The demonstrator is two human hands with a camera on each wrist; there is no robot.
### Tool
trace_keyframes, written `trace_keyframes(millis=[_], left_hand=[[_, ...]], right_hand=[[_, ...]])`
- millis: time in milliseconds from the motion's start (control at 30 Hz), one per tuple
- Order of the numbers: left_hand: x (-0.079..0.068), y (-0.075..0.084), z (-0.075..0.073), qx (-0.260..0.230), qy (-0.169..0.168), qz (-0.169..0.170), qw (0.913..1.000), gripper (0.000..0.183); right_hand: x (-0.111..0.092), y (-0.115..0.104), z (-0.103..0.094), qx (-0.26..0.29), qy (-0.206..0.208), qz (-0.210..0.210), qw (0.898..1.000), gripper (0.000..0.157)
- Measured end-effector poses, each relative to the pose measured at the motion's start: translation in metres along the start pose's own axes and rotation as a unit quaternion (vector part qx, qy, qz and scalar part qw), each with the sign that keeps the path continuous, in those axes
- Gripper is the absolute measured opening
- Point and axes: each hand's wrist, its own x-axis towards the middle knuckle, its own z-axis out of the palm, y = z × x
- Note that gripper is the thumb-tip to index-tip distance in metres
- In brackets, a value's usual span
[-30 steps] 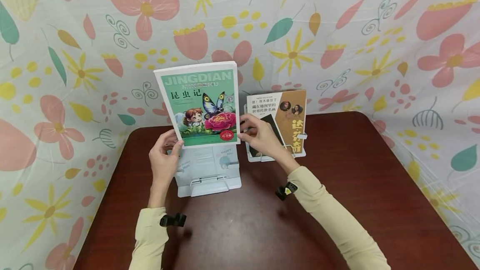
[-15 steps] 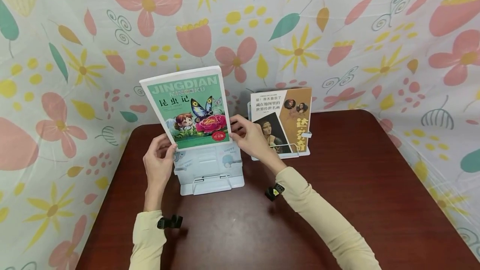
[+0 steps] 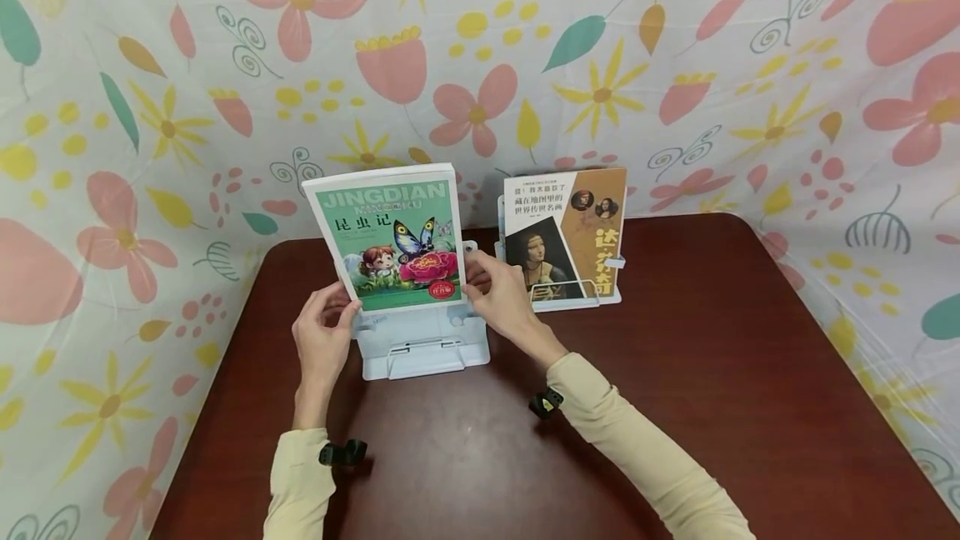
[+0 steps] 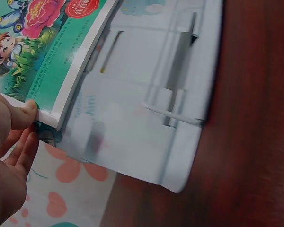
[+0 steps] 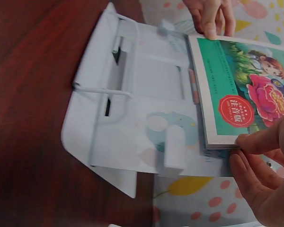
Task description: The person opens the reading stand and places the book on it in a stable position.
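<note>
A green picture-covered book (image 3: 393,248) is held upright by its two lower corners. My left hand (image 3: 322,340) pinches the lower left corner, thumb on the cover and fingers behind. On the lower right corner, my right hand (image 3: 498,294) grips in the same way. Just behind and below the book stands a white book stand (image 3: 427,354), its upper part hidden by the book. In the right wrist view, the stand's wire page holder (image 5: 104,91) crosses its ledge, and the book's lower edge lies above the side clip (image 5: 174,149).
A second book (image 3: 562,232), with an orange and white cover, rests on another white stand (image 3: 577,303) to the right. Both stands are on a dark red wooden table (image 3: 675,357). A flower-patterned cloth (image 3: 472,40) hangs behind the table.
The book first moved left in both hands, then came down and slightly right, closer to the stand. More of the stand's back is covered now. The head view has shifted a little.
</note>
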Motion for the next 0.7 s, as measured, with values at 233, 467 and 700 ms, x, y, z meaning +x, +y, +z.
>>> trace_keyframes(millis=[233, 467, 700], left_hand=[[-0.016, -0.014, -0.004, 0.049, -0.02, -0.012, 0.9985, 0.031], [-0.023, -0.02, -0.002, 0.058, -0.032, -0.031, 0.9974, 0.031], [-0.028, -0.02, -0.002, 0.065, -0.022, -0.047, 0.9965, 0.028]], right_hand=[[-0.012, 0.009, 0.008, -0.02, -0.016, 0.032, 0.999, 0.024], [-0.018, 0.017, 0.012, -0.048, -0.023, 0.042, 0.998, 0.024], [-0.022, 0.017, 0.015, -0.052, -0.03, 0.052, 0.997, 0.023]])
